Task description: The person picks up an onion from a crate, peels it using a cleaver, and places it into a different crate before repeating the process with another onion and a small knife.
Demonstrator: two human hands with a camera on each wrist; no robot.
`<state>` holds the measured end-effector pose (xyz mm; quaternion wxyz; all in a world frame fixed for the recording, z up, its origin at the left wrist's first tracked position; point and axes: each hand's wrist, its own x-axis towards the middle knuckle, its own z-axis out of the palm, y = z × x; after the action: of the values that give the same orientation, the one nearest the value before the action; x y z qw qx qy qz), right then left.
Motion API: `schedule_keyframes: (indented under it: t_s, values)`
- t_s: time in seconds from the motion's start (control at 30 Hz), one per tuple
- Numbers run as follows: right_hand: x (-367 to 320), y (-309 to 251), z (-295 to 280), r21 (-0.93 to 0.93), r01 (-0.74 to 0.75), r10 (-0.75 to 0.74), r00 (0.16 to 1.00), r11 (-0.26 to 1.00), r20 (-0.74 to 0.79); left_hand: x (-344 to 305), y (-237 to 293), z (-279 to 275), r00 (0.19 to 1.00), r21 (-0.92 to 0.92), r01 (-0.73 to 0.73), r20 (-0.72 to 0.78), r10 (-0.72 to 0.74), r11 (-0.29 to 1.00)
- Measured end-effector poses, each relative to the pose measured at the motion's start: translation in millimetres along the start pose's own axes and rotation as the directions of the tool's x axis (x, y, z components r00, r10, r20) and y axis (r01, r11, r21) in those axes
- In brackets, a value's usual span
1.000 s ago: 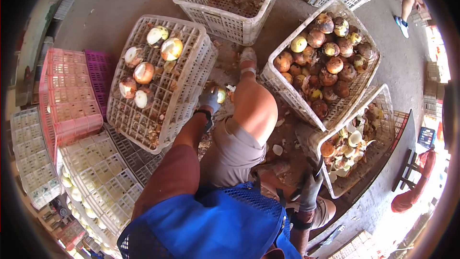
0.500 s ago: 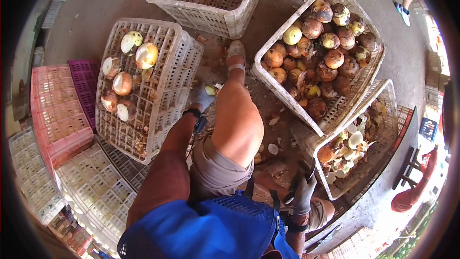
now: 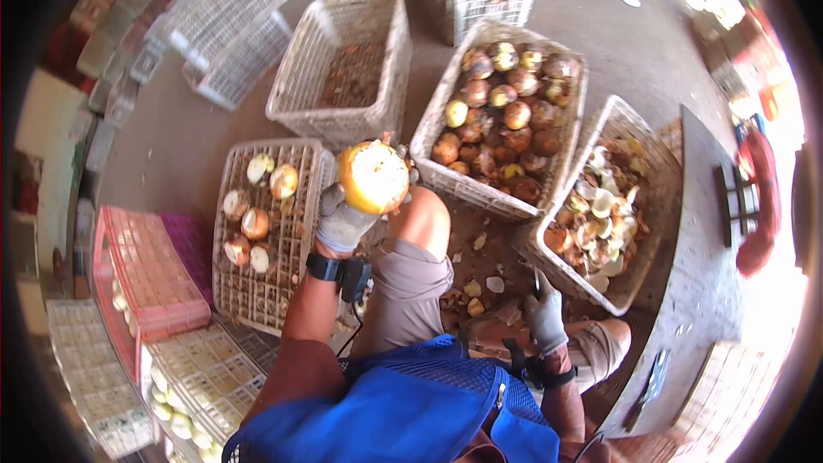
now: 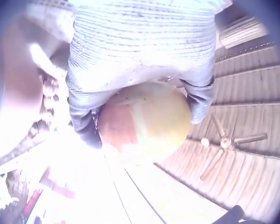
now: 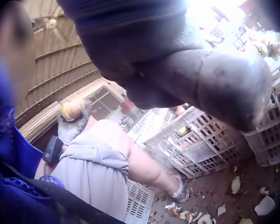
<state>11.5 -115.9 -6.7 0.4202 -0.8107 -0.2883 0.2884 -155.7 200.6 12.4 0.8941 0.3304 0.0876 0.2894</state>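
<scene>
My gloved left hand grips a large yellow onion and holds it up, its pale cut face toward the head camera. In the left wrist view, fingers and thumb curl around the sides of the onion. Over the right thigh, my gloved right hand is curled around a small knife, whose thin dark blade points away from me. The right wrist view shows a large gloved thumb, with the knife hidden. Several onions with white cut faces lie on an upturned crate left of the left hand.
Ahead stands a crate full of unpeeled onions. A crate of peelings sits right of it, beside a dark bench bearing a blue-handled tool. Another crate holds scraps. Stacked crates stand at left. Peels litter the floor.
My left hand has risen from low beside the upturned crate, bringing the onion up in front of the knee. The right hand stays near the right thigh. The head view has shifted.
</scene>
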Motion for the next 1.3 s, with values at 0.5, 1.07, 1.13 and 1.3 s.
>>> schedule_keyframes:
  t_s: [0.5, 1.07, 1.13, 1.3]
  values:
    - [-67.2, 46.2, 6.2, 0.849, -0.133, 0.269, 0.963, 0.511, -0.012, -15.6, -116.1, 175.5, 0.886, -0.109, 0.419, 0.268, -0.379, 0.901]
    - [-76.1, -41.8, -64.1, -0.100, 0.301, -0.301, 0.953, 0.948, 0.016, -45.2, -138.1, 169.7, 0.857, 0.219, 0.389, 0.269, -0.439, 0.895]
    - [-75.1, -38.9, -59.1, -0.025, 0.339, -0.339, 0.941, 0.940, -0.012, -48.1, -136.6, 180.6, 0.879, 0.231, 0.360, 0.240, -0.411, 0.904]
    - [-76.4, -38.4, -61.2, 0.056, 0.262, -0.264, 0.964, 0.964, 0.040, -56.4, -131.0, 185.2, 0.884, 0.220, 0.342, 0.254, -0.392, 0.914]
